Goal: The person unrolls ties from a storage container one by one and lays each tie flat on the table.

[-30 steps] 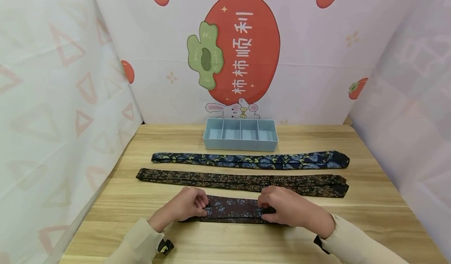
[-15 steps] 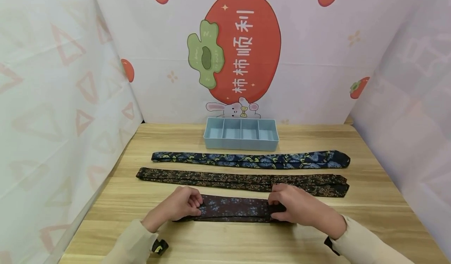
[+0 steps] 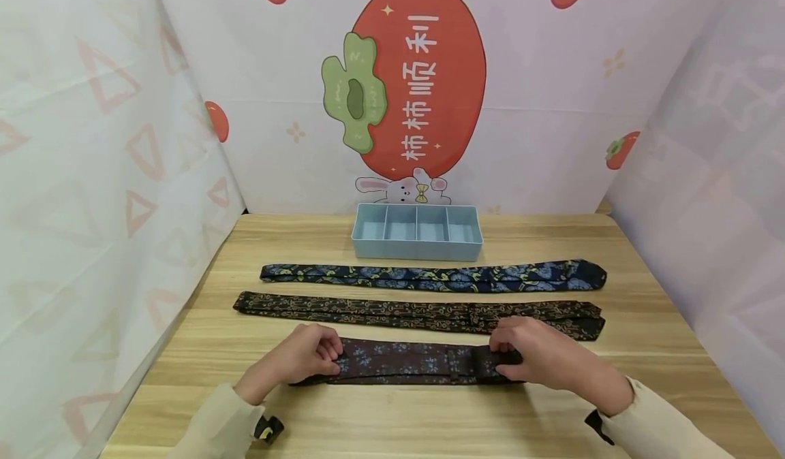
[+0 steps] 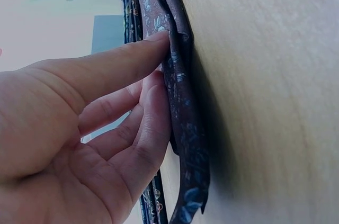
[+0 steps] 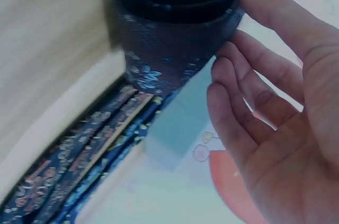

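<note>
A dark maroon necktie [image 3: 398, 362] with small blue flowers lies across the front of the table between my hands. My left hand [image 3: 306, 355] pinches it near its left part, with the thumb [image 4: 140, 54] on the near edge and fingers on the far side. My right hand [image 3: 548, 360] holds the tie's right part, which the right wrist view shows wound into a coil [image 5: 175, 44]. Thumb and fingertips lie against the coil's side. A stitched loop [image 3: 452, 362] shows on the tie's back, left of the coil. The right fingers partly hide the coil in the head view.
Behind lie two more ties, stretched out flat: a black-brown patterned one [image 3: 368, 312] and a navy floral one [image 3: 429, 279]. Farther back stands a pale blue tray [image 3: 417, 250] with several compartments, before a printed cloth backdrop [image 3: 540, 159]. Another cloth hangs at the left.
My right hand has moved right and my left hand slightly left, widening the gap between them. More of the maroon tie, including its loop, now shows. The other ties stay put.
</note>
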`<state>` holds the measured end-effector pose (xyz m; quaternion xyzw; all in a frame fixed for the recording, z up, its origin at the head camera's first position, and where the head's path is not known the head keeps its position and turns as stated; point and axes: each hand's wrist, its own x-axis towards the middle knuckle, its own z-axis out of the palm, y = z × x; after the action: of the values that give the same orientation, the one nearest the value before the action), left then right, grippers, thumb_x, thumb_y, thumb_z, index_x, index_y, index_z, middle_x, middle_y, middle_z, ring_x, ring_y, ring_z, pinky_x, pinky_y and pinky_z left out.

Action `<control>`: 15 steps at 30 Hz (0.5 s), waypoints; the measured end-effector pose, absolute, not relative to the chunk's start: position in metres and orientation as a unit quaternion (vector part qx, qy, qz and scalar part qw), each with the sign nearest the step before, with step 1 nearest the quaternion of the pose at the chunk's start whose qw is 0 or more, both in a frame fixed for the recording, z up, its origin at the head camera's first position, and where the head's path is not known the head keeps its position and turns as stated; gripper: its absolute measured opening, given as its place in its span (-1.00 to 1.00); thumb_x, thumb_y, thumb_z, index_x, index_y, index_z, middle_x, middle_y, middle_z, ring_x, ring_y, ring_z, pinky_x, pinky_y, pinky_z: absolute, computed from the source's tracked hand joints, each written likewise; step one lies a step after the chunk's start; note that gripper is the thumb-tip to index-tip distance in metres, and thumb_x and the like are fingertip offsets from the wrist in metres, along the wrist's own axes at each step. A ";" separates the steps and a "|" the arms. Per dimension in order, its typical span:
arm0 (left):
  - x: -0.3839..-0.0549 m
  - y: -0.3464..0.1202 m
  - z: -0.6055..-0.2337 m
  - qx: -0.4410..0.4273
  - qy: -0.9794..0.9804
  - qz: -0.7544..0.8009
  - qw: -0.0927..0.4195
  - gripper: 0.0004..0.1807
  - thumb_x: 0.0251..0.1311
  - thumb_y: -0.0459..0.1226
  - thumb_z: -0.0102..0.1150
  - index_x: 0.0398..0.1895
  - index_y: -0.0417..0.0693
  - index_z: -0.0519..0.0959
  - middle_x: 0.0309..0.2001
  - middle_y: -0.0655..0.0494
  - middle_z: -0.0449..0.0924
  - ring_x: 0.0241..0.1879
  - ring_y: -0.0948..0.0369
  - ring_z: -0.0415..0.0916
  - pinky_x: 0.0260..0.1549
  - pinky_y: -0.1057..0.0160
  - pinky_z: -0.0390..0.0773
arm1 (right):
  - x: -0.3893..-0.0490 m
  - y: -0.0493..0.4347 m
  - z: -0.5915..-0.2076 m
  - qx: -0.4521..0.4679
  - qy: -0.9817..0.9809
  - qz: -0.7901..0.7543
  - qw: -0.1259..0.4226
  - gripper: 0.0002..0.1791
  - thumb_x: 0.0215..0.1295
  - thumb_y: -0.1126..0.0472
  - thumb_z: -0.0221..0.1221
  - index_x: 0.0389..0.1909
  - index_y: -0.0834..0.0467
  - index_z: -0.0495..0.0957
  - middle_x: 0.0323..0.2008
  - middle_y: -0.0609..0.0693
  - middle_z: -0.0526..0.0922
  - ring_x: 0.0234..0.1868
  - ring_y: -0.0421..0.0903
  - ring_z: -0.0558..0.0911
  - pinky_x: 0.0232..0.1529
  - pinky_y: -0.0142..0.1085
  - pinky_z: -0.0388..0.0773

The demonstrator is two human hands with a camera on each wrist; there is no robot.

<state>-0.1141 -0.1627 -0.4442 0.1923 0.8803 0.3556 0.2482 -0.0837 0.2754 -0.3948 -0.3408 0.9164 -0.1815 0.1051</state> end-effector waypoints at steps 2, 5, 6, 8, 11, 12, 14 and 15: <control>-0.114 -0.162 -0.443 0.192 0.880 0.356 0.249 -0.78 0.10 -0.42 0.57 -0.26 -0.12 0.67 -0.34 0.14 0.65 -0.38 0.31 0.59 -0.37 0.38 0.64 | -0.085 0.272 -0.392 -0.345 0.916 -0.179 0.103 -0.81 0.21 0.15 0.52 -0.19 -0.01 0.74 -0.22 -0.19 0.70 -0.26 -0.33 0.64 -0.31 -0.36 0.66; -0.114 -0.162 -0.442 0.192 0.878 0.359 0.251 -0.77 0.09 -0.43 0.56 -0.26 -0.13 0.67 -0.34 0.12 0.64 -0.38 0.28 0.59 -0.38 0.38 0.63 | -0.087 0.264 -0.389 -0.351 0.914 -0.177 0.102 -0.81 0.22 0.15 0.51 -0.18 0.01 0.74 -0.23 -0.19 0.69 -0.26 -0.33 0.62 -0.29 -0.36 0.65; -0.114 -0.162 -0.442 0.191 0.878 0.359 0.252 -0.77 0.09 -0.43 0.56 -0.26 -0.14 0.67 -0.34 0.12 0.64 -0.37 0.27 0.58 -0.38 0.38 0.63 | -0.088 0.261 -0.388 -0.356 0.912 -0.177 0.100 -0.82 0.23 0.15 0.51 -0.18 0.01 0.74 -0.23 -0.18 0.69 -0.26 -0.32 0.62 -0.29 -0.36 0.65; -0.114 -0.162 -0.442 0.191 0.878 0.359 0.252 -0.77 0.09 -0.43 0.57 -0.27 -0.14 0.67 -0.34 0.12 0.64 -0.37 0.26 0.58 -0.38 0.38 0.63 | -0.088 0.254 -0.388 -0.364 0.909 -0.178 0.098 -0.82 0.25 0.16 0.50 -0.17 0.02 0.74 -0.24 -0.17 0.68 -0.27 -0.31 0.61 -0.29 -0.36 0.64; -0.114 -0.163 -0.443 0.189 0.880 0.356 0.251 -0.77 0.08 -0.43 0.57 -0.27 -0.13 0.67 -0.35 0.12 0.64 -0.38 0.27 0.58 -0.38 0.38 0.63 | -0.089 0.245 -0.392 -0.374 0.905 -0.179 0.098 -0.82 0.26 0.17 0.49 -0.15 0.03 0.75 -0.24 -0.14 0.68 -0.27 -0.28 0.62 -0.29 -0.35 0.63; -0.114 -0.163 -0.443 0.188 0.881 0.354 0.250 -0.77 0.08 -0.42 0.57 -0.27 -0.12 0.67 -0.35 0.13 0.64 -0.38 0.29 0.58 -0.38 0.38 0.63 | -0.090 0.243 -0.394 -0.377 0.903 -0.180 0.099 -0.83 0.27 0.18 0.48 -0.15 0.03 0.75 -0.24 -0.14 0.68 -0.27 -0.27 0.62 -0.30 -0.35 0.62; -0.114 -0.165 -0.444 0.188 0.882 0.354 0.248 -0.77 0.08 -0.42 0.58 -0.27 -0.12 0.67 -0.35 0.14 0.64 -0.39 0.30 0.58 -0.38 0.38 0.63 | -0.090 0.240 -0.397 -0.376 0.903 -0.181 0.103 -0.83 0.26 0.18 0.49 -0.15 0.03 0.75 -0.24 -0.14 0.68 -0.27 -0.27 0.61 -0.30 -0.34 0.61; -0.114 -0.166 -0.444 0.188 0.882 0.354 0.248 -0.77 0.08 -0.41 0.58 -0.27 -0.11 0.67 -0.35 0.14 0.64 -0.39 0.31 0.58 -0.37 0.38 0.63 | -0.090 0.240 -0.399 -0.373 0.904 -0.181 0.105 -0.83 0.26 0.18 0.49 -0.15 0.03 0.76 -0.23 -0.14 0.69 -0.27 -0.27 0.62 -0.29 -0.34 0.62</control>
<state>-0.1142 -0.1657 -0.4441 0.1879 0.8820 0.3540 0.2479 -0.0898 0.2396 -0.3991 -0.3734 0.9038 -0.1812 0.1048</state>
